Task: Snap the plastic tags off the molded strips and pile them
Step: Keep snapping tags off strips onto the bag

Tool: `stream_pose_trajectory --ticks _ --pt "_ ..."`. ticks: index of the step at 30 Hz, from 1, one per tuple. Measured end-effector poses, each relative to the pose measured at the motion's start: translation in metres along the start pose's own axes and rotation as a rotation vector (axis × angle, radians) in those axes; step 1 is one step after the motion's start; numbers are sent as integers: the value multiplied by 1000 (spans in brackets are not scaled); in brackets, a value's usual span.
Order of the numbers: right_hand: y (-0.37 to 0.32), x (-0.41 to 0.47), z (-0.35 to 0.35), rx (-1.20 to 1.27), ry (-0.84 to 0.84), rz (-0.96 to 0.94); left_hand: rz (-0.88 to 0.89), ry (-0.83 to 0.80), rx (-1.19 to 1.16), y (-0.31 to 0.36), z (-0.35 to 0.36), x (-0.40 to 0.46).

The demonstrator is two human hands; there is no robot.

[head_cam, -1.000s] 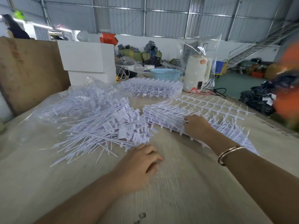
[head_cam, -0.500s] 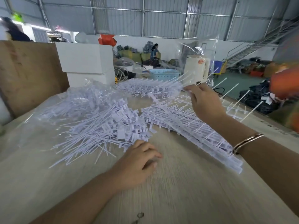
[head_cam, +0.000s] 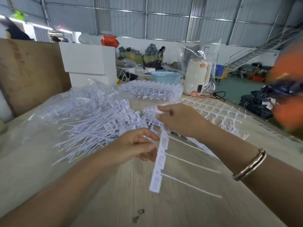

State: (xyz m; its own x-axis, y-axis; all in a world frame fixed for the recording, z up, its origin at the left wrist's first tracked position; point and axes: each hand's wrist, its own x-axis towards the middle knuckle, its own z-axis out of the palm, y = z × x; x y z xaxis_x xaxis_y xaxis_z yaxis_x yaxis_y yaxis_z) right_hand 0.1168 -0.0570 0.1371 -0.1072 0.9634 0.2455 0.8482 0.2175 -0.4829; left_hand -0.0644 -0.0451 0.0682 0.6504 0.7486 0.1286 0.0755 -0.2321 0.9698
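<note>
My right hand (head_cam: 182, 122) grips the top of a white molded strip (head_cam: 159, 159) that hangs down over the table, its tag tails sticking out to the right. My left hand (head_cam: 136, 146) is at the strip's left side, fingers curled against its upper tags. A loose pile of snapped-off white tags (head_cam: 98, 122) lies on clear plastic to the left. A stack of uncut strips (head_cam: 218, 115) lies behind my right hand.
A second stack of strips (head_cam: 152, 90) sits further back, by a blue basket (head_cam: 165, 77) and a white appliance (head_cam: 196, 79). White boxes (head_cam: 88, 61) and a wooden board (head_cam: 29, 71) stand at the left. The table's right edge (head_cam: 270, 128) drops to the floor.
My right hand lifted one strip off the stack and brought it toward me, hanging upright. My left hand rose from the table to the strip.
</note>
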Motion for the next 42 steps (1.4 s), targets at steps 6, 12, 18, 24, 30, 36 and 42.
stream_pose_trajectory --ticks 6,12,18,24,30,36,42 --pt "7 -6 5 -15 141 16 -173 -308 110 9 -10 -14" --pt "12 -21 3 48 409 -82 -75 -151 176 0 -11 -16" --pt "18 -31 12 132 459 -50 -114 -250 166 -9 4 -17" --pt "33 -40 17 266 362 -16 -56 -82 259 -10 -11 -13" --pt "33 -62 32 348 236 -134 -71 130 79 -9 -41 -10" --pt "48 -85 49 752 104 -259 47 142 -256 -8 -60 -14" --pt "44 -77 61 850 -376 -155 99 51 -641 -10 -65 -9"
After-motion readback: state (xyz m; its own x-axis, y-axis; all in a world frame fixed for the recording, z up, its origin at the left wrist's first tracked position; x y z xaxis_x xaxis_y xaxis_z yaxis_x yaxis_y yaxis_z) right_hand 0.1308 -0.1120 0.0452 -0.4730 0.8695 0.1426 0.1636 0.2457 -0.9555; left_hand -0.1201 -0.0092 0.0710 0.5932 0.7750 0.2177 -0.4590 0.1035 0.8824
